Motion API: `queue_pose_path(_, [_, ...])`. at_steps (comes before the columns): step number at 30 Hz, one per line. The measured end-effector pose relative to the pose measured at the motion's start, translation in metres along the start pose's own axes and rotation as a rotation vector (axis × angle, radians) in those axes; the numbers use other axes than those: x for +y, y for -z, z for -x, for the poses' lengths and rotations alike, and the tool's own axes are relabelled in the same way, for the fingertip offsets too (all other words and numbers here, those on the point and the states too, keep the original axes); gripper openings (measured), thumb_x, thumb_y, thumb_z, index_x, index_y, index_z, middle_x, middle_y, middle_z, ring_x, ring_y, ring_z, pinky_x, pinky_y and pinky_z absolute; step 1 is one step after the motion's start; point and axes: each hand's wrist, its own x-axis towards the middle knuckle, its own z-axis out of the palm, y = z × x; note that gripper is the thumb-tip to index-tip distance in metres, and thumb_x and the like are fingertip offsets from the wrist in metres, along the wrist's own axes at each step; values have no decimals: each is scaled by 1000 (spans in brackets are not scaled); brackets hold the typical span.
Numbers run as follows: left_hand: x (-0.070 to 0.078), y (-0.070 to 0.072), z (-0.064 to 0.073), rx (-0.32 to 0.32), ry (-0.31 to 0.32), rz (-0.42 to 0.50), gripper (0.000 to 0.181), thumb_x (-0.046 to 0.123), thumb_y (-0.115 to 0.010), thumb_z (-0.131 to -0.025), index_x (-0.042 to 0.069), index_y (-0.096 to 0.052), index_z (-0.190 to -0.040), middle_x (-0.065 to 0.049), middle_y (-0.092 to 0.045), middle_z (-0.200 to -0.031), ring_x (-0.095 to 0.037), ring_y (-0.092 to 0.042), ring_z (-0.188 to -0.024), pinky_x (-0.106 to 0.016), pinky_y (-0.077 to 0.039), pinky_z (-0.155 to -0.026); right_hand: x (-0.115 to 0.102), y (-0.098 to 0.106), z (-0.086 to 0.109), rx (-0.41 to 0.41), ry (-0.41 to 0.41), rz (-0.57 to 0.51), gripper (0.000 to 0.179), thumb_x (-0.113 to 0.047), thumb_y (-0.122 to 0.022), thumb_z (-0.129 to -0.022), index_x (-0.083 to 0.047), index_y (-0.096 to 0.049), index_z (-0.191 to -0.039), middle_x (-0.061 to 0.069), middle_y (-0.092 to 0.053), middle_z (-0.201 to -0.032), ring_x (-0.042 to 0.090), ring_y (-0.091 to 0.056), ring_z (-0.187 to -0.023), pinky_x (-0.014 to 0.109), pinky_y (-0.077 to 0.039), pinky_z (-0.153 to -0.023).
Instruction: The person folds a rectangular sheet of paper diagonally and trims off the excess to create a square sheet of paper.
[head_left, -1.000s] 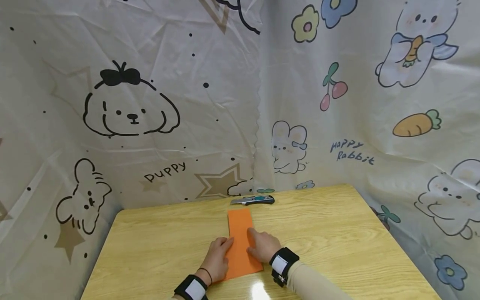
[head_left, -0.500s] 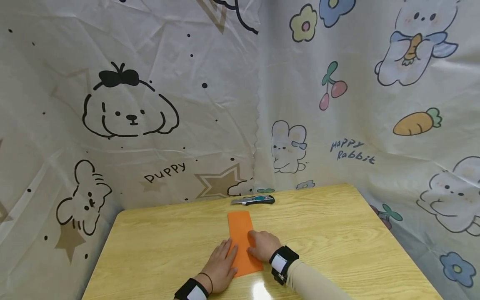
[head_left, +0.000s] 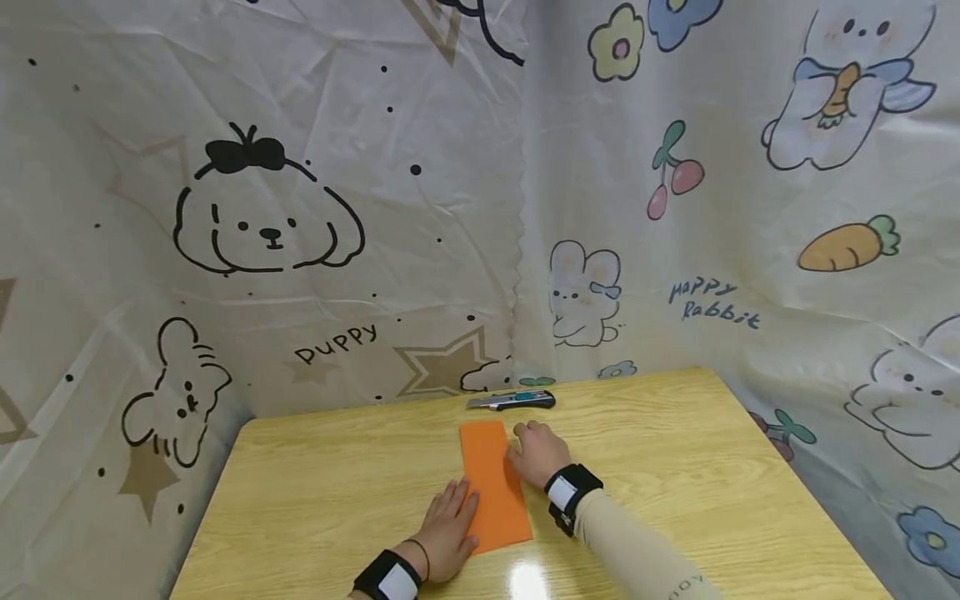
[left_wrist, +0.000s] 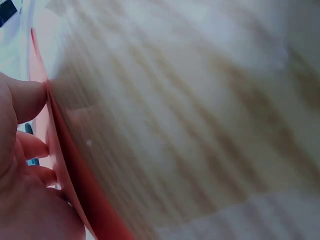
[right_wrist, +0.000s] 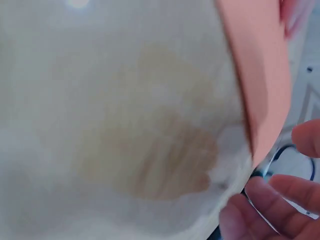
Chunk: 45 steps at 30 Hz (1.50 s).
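A folded strip of orange paper (head_left: 497, 492) lies lengthwise on the table. My left hand (head_left: 447, 527) rests on its lower left edge with fingers extended. In the left wrist view the thumb and fingers of that hand (left_wrist: 32, 195) touch the paper (left_wrist: 64, 152), whose layers stand slightly apart along the edge. Beside the paper's upper right edge is my right hand (head_left: 542, 454), fingers loosely bent. The right wrist view has these fingers (right_wrist: 272, 192) near the paper's far corner (right_wrist: 262, 80), with nothing held between them.
A utility knife (head_left: 517, 400) with its blade extended lies beyond the paper near the table's back edge. The wood-grain table (head_left: 322, 475) meets printed cloth hangings (head_left: 442, 250) behind and at the sides. A black band (head_left: 573, 487) circles each wrist.
My left hand has gone from gripping the paper's left edge to lying on it with fingers extended. The right hand has come off the lower right edge and moved up towards the far end.
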Motion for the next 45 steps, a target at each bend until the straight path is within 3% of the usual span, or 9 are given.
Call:
queue_pose_path(7, [-3, 10, -3, -33, 9, 17, 61, 26, -56, -86, 3, -33, -137, -19, -21, -144, -36, -17, -132, -49, -23, -102, 29, -5, -29, 52, 114, 126, 28, -23, -62, -78, -9, -63, -103, 7, -55, -99, 24, -51, -94, 36, -43, -81])
queue_pose_path(12, [-3, 12, -2, -53, 30, 32, 62, 27, -57, -85, 5, -33, -138, -17, -19, -145, -34, -16, -133, -47, -22, -103, 34, -7, -41, 26, 176, 176, 44, -24, -62, -78, -9, -55, -119, 10, -49, -122, 28, -42, -116, 40, -34, -97])
queue_pose_path(19, [-2, 16, -2, -67, 39, 23, 63, 28, -57, -86, 7, -31, -139, -15, -18, -146, -32, -15, -133, -46, -22, -104, 32, -4, -49, -74, 199, 251, 59, -24, -62, -79, -14, -40, -134, 11, -36, -138, 31, -29, -128, 44, -25, -103])
queue_pose_path(24, [-1, 17, -2, -59, 39, -1, 63, 28, -59, -84, 7, -34, -138, -15, -21, -145, -32, -18, -133, -44, -23, -104, 35, -12, -53, -75, 182, 229, 62, -25, -60, -77, -16, -38, -135, 10, -37, -136, 31, -29, -128, 45, -21, -104])
queue_pose_path(28, [-2, 15, -2, -57, 34, -19, 63, 29, -60, -84, 7, -34, -137, -15, -21, -145, -32, -19, -132, -44, -23, -104, 36, -17, -55, 10, 177, 209, 55, -23, -64, -76, -12, -46, -127, 9, -47, -119, 28, -44, -112, 43, -31, -97])
queue_pose_path(31, [-3, 14, -3, -63, 39, -14, 64, 30, -59, -84, 7, -33, -138, -14, -20, -145, -31, -18, -133, -45, -23, -104, 36, -18, -54, 85, 177, 190, 42, -19, -66, -78, -8, -55, -116, 8, -49, -100, 24, -53, -86, 37, -43, -78])
queue_pose_path(34, [-3, 14, -3, -70, 47, -13, 64, 31, -58, -85, 8, -33, -138, -14, -19, -146, -31, -17, -133, -45, -22, -104, 35, -15, -51, 127, 158, 169, 28, -14, -67, -78, -8, -61, -105, 6, -48, -87, 20, -51, -68, 33, -44, -59])
queue_pose_path(40, [-2, 14, -3, -69, 46, -17, 63, 31, -58, -85, 8, -32, -138, -14, -19, -146, -31, -16, -133, -45, -22, -104, 39, -14, -47, 135, 89, 156, 20, -13, -69, -76, -11, -62, -94, 5, -50, -80, 22, -50, -66, 35, -42, -55])
queue_pose_path(45, [-2, 14, -1, -66, 39, -16, 63, 30, -58, -85, 7, -32, -138, -15, -19, -146, -32, -16, -133, -45, -23, -104, 41, -15, -43, 118, 89, 201, 19, -16, -70, -76, -12, -60, -91, 4, -60, -79, 24, -55, -68, 37, -45, -56])
